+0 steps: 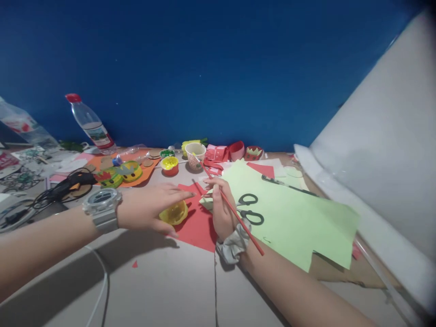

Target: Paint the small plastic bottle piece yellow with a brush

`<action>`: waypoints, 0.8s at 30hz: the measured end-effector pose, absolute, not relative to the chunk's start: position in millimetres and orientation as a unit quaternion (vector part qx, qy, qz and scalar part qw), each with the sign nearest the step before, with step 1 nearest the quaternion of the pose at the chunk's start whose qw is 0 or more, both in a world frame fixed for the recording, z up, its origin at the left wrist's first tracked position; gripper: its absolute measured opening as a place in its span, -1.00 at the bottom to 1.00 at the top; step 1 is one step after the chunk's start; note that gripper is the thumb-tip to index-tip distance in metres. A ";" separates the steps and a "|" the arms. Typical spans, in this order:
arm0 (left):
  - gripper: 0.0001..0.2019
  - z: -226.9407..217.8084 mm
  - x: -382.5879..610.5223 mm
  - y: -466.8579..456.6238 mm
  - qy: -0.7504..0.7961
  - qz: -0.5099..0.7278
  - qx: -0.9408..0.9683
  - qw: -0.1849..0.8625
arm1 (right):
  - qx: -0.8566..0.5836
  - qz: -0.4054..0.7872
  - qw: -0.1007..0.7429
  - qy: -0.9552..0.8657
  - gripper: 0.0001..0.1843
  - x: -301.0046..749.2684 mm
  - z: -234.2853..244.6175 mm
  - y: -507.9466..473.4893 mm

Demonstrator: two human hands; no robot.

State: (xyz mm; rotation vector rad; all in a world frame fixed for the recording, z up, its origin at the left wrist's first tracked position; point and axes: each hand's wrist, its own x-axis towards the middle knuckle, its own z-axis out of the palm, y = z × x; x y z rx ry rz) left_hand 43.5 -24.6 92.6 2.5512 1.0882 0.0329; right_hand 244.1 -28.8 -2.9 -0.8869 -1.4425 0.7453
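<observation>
My left hand [155,206] is open, its fingers stretched out and the thumb apart. It is beside and partly over a small yellow-painted cup [177,213], which lies on a sheet of red paper [200,231]. I cannot tell whether it touches the cup. In my right hand [222,206] is a thin red-handled paintbrush [235,212], slanting back over the wrist. Its far end points up at a patterned paper cup [195,156]. A small red cup of yellow paint [169,166] stands left of the paper cup.
Black-handled scissors [251,213] and a black cutter knife [288,185] lie on green paper [296,222] at right. Two yellow painted pieces [119,175] rest on orange paper at left. A bottle [90,125] stands behind them, and a white cable [102,277] crosses the front left.
</observation>
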 end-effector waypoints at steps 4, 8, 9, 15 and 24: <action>-0.13 76.6 36.6 -36.5 0.382 0.076 0.899 0.201 | -0.386 0.327 0.608 -0.612 -0.73 242.9 -1.8 -30.2; -0.09 51.3 30.2 -45.8 0.376 0.109 0.895 0.213 | -0.395 0.325 0.614 -0.602 -0.72 241.7 -1.6 -30.5; -0.10 46.0 28.6 -45.9 0.380 0.110 0.891 0.223 | -0.397 0.324 0.614 -0.600 -0.73 241.4 -1.5 -30.5; -0.27 26.2 12.5 -33.1 0.392 0.192 0.855 0.281 | -0.400 0.319 0.627 -0.587 -0.77 239.2 -1.5 -32.1; -0.24 5.1 -1.4 -29.6 0.373 0.326 0.766 0.409 | -0.356 0.326 0.702 -0.524 -0.72 246.4 -0.2 -24.7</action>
